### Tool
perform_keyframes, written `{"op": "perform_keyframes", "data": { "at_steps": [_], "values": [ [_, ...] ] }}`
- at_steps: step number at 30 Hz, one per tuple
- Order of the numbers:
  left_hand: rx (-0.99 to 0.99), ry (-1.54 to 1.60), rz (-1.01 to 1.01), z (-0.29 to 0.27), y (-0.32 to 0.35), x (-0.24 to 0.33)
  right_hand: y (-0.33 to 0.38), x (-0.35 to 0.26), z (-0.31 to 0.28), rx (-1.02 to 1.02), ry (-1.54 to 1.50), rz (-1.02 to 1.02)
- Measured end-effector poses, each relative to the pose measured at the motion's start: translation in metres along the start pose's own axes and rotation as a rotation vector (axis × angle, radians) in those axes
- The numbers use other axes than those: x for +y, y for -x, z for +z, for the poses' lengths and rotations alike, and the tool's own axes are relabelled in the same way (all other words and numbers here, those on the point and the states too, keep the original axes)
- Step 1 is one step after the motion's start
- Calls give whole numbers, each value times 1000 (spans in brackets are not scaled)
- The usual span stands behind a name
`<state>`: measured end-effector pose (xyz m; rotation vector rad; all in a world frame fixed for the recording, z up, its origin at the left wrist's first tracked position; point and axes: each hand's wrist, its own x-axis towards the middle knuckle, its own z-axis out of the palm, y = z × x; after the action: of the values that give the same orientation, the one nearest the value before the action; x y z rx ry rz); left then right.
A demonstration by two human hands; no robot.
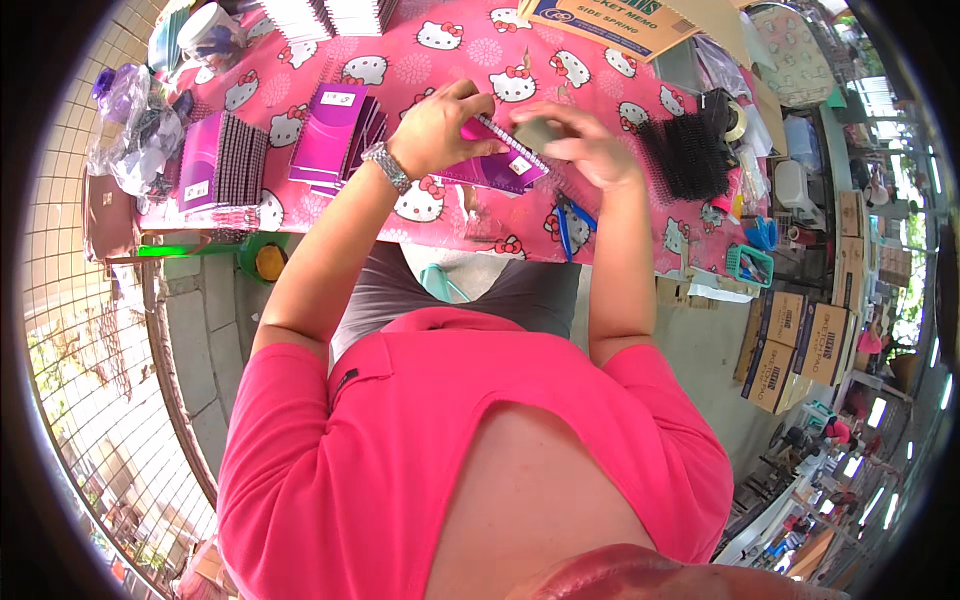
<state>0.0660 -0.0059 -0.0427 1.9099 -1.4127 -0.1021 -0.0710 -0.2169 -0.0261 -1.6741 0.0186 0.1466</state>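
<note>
- I see the left hand (440, 125) w/ a metal wristwatch (387, 166), gripping a purple spiral notebook (497, 165) at its coil edge, above the pink cartoon-cat tablecloth (400, 70).
- Right hand (590, 140) pinches a small grey-brown piece at the notebook's upper corner; can't tell what it is.
- Stack of purple notebooks (335, 140) just left of the hands, another stack (222, 160) further left.
- Black coil bindings (685, 155) right of the hands; blue pliers (570, 225) near the table edge.

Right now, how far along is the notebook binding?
Done, it seems: purple notebooks stacked at left and centre. In hand: the left hand grips a purple notebook by its spiral edge while the right hand works at that edge. Left: a pile of black coils sits unused at right.
</note>
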Motion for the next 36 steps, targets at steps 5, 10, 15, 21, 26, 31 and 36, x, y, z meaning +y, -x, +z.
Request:
{"op": "perform_keyframes", "data": {
  "at_steps": [5, 10, 15, 21, 26, 31, 36],
  "values": [
    [32, 147, 34, 2, 2, -7, -2, -16, 17, -189, -609, -379],
    [21, 138, 24, 4, 1, -11, 3, 47, -16, 380, 526, 199],
    [246, 201, -24, 13, 8, -10, 55, 109, -10, 698, 945, 4],
    [312, 339, -363, 13, 24, 5, 134, 121, 101, 851, 1227, 102],
    [303, 329, -365, 22, 32, -6, 116, 82, 130, 870, 694, -33],
    [280, 305, -284, 22, 31, -4, 59, 10, 143, 720, 714, -311],
    [284, 325, -294, 28, 39, -21, 23, -8, 142, 702, 903, -348]
  ]
}}
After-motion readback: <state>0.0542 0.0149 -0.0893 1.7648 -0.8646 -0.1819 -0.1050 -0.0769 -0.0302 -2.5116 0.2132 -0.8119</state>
